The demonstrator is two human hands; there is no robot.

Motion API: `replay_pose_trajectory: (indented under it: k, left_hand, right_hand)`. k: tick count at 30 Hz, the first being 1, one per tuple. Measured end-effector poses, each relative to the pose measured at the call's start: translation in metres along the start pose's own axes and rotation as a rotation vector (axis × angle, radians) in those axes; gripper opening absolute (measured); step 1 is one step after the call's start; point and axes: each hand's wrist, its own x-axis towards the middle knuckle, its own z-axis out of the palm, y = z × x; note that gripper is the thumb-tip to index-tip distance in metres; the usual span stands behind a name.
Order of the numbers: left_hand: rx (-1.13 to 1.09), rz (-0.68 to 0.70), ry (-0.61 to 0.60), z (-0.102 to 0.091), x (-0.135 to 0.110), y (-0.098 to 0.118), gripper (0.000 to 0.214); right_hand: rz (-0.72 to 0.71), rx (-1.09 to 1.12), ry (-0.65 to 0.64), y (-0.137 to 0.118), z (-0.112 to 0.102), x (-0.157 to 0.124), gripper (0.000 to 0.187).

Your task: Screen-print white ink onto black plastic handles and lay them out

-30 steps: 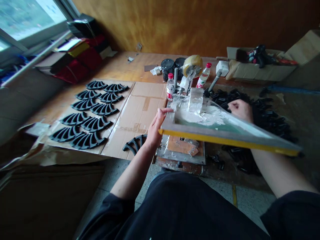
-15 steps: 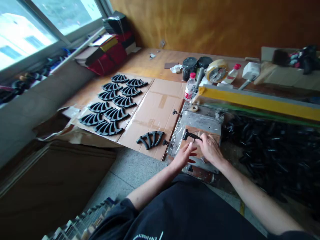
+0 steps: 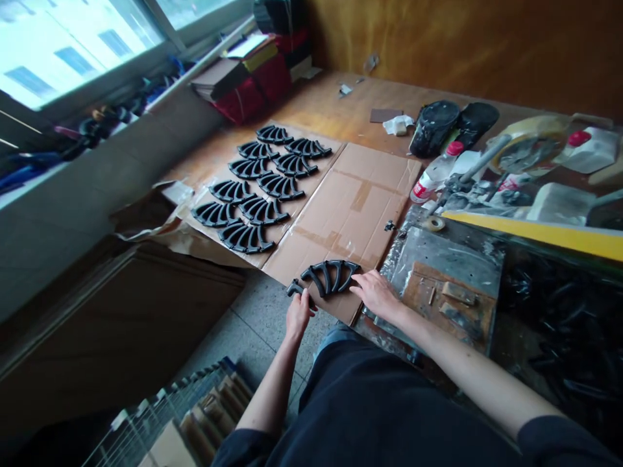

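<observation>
My left hand (image 3: 298, 316) is closed on a black curved piece with a short crossbar end (image 3: 294, 287), which looks like a T-shaped pipe part. This piece is just left of a fan-shaped row of joined black curved pieces (image 3: 331, 277) on the cardboard (image 3: 363, 159). At the fan row's right end, my right hand (image 3: 377, 294) has its fingers closed around the tip. Several larger black fans (image 3: 246, 237) lie in two columns on the cardboard's left part.
Right of the cardboard, a metal plate (image 3: 438, 246) carries a small wooden board with blocks (image 3: 460, 293). Loose black pieces (image 3: 574, 318) are heaped farther right. A red-capped bottle (image 3: 437, 172), dark tubs (image 3: 435, 128) and a tape roll (image 3: 433, 224) stand behind. A wire rack (image 3: 160, 405) is below left.
Both hands have moved left from the wooden board to the small fan row. The loose black piece has passed from the right hand to the left. The view has turned too.
</observation>
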Motion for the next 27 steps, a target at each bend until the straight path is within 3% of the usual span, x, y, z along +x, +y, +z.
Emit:
replay_pose_trajectory:
  k: [4,8,15,19,27]
  left_hand:
    - [0.368,-0.004,-0.021,-0.002,0.018,0.016,0.053]
    - [0.469,0.027,-0.028,-0.012,0.039,0.038,0.051]
    - [0.661,0.193,-0.074,-0.032,0.080,0.070,0.050]
    - [0.859,0.325,-0.027,-0.036,0.085,0.079,0.049]
    - [0.900,0.314,-0.034,-0.040,0.077,0.075,0.057]
  right_hand:
    - [0.078,-0.040,-0.124,-0.008,0.012,0.021,0.032]
    - [0.077,0.005,-0.092,-0.010,0.018,0.029,0.034]
    - [0.119,0.102,-0.046,-0.006,0.027,0.026,0.037]
    - [0.126,0.146,-0.032,-0.004,0.032,0.024,0.038]
    - [0.125,0.189,-0.012,-0.003,0.033,0.024,0.037]
